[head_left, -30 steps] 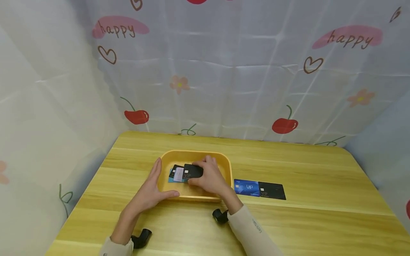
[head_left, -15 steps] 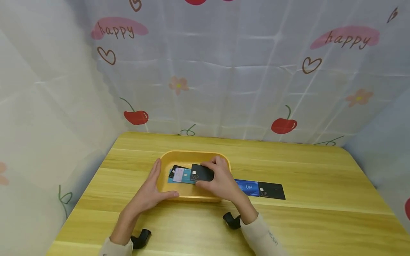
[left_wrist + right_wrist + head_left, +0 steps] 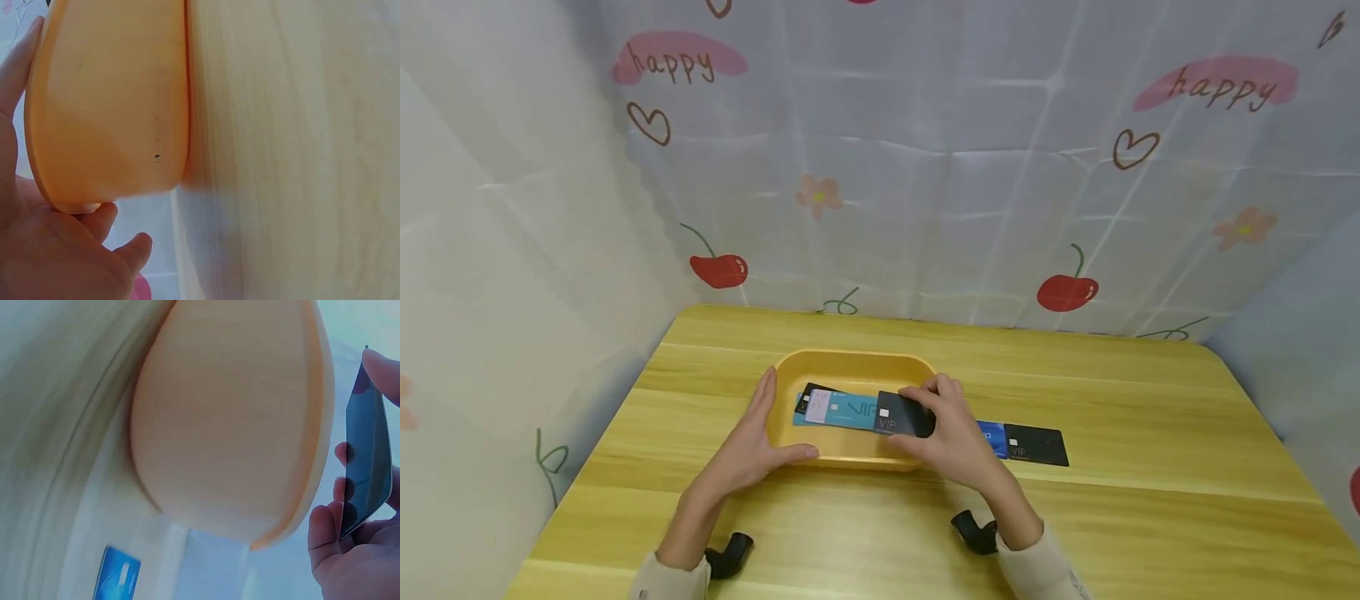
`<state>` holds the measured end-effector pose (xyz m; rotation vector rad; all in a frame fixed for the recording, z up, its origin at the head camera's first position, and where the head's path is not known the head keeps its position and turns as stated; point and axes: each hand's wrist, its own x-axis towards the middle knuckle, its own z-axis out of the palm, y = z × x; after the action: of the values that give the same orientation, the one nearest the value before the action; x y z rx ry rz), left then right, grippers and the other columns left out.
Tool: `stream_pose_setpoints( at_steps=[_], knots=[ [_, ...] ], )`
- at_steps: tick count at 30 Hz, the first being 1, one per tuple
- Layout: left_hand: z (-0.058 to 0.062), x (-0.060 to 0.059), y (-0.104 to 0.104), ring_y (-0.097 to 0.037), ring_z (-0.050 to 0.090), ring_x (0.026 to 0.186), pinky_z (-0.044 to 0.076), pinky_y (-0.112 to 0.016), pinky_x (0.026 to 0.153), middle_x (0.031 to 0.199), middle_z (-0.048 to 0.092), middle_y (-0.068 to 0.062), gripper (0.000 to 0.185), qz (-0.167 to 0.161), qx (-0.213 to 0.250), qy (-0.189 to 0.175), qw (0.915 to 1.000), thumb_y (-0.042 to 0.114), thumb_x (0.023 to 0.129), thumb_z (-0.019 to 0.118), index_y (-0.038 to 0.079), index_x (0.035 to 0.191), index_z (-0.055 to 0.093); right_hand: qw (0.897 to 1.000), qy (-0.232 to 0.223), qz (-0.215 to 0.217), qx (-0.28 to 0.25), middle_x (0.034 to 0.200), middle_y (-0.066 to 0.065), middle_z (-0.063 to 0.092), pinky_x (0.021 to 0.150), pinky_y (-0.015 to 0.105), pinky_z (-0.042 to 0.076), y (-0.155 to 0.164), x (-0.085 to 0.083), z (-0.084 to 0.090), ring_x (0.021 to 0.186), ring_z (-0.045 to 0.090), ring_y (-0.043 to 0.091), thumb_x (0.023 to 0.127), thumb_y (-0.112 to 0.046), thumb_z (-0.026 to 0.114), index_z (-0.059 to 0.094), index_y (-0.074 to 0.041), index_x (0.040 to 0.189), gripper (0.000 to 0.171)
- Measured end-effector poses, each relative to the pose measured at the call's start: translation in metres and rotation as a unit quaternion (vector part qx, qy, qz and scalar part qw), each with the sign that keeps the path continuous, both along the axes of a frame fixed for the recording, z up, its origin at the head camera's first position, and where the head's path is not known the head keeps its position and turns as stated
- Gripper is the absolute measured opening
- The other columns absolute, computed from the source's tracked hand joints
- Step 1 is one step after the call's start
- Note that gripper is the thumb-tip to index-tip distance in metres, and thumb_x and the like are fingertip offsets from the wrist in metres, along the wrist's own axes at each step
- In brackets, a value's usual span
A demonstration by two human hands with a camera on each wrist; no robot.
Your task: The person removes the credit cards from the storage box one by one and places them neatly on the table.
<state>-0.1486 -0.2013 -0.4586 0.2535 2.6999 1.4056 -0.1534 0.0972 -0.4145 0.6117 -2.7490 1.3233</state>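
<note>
Looking down from the head view, a yellow tray (image 3: 850,364) sits on the wooden desk (image 3: 1150,517). The left hand (image 3: 752,454) rests against the tray's left wall with fingers straight and the thumb laid along the near rim; it grips nothing. The right hand (image 3: 951,433) pinches a black card (image 3: 901,414) between thumb and fingers above the tray's right end. Inside the tray lie a teal card (image 3: 850,411) and, at its left end, a pale card and a dark card that overlap; their print is too small to read. On the desk just right of the tray lie a blue card (image 3: 994,437), mostly covered by the right hand, and a second black card (image 3: 1037,445). Both sleeves are cut off by the lower frame edge.

The left wrist view shows only the tray's outer wall (image 3: 106,100) and bare desk (image 3: 300,156). The left hand (image 3: 44,250) lies against the wall, one finger straight along the rim, the others loosely bent beneath. The tray's contents are hidden.

The right wrist view shows the tray's outer wall (image 3: 231,419), blurred. The right hand (image 3: 359,550) holds the black card (image 3: 365,462) nearly edge-on, a fingertip on its top edge; its face cannot be read. The blue card (image 3: 117,575) is cut off at the bottom edge.
</note>
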Motion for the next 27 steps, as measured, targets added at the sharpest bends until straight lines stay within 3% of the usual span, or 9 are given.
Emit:
stream_pose_setpoints(
  at_steps=[11,20,27],
  knots=[
    [0.002,-0.001,0.000,-0.035,0.000,0.149,0.010,-0.060,0.114,0.164,-0.007,-0.011,0.128,-0.003,0.003,-0.001,1.0000,0.040,0.075,0.086,0.006,0.158,-0.006,0.999,0.036,0.002,0.017,0.110,0.006,0.043,0.077,0.039,0.039,0.038,0.005,-0.008,0.105,0.036,0.025,0.079,-0.017,0.085,0.064,-0.004,0.127,0.054],
    [0.001,-0.001,-0.002,-0.034,0.000,0.149,0.011,-0.060,0.114,0.164,-0.007,-0.012,0.128,-0.003,0.001,0.005,1.0000,0.039,0.075,0.086,0.005,0.158,-0.006,0.997,0.063,-0.003,0.039,0.108,0.003,0.043,0.079,0.041,0.036,0.063,0.014,-0.015,0.104,0.035,0.022,0.079,-0.024,0.085,0.065,-0.008,0.128,0.055],
    [0.001,0.000,0.000,-0.034,0.000,0.149,0.011,-0.061,0.114,0.164,-0.007,-0.012,0.127,-0.003,0.003,0.005,1.0000,0.040,0.075,0.086,0.006,0.158,-0.005,0.997,0.062,-0.014,0.051,0.112,0.006,0.043,0.081,0.043,0.035,0.083,0.021,-0.018,0.106,0.034,0.023,0.079,-0.016,0.084,0.063,-0.005,0.130,0.056]
  ],
)
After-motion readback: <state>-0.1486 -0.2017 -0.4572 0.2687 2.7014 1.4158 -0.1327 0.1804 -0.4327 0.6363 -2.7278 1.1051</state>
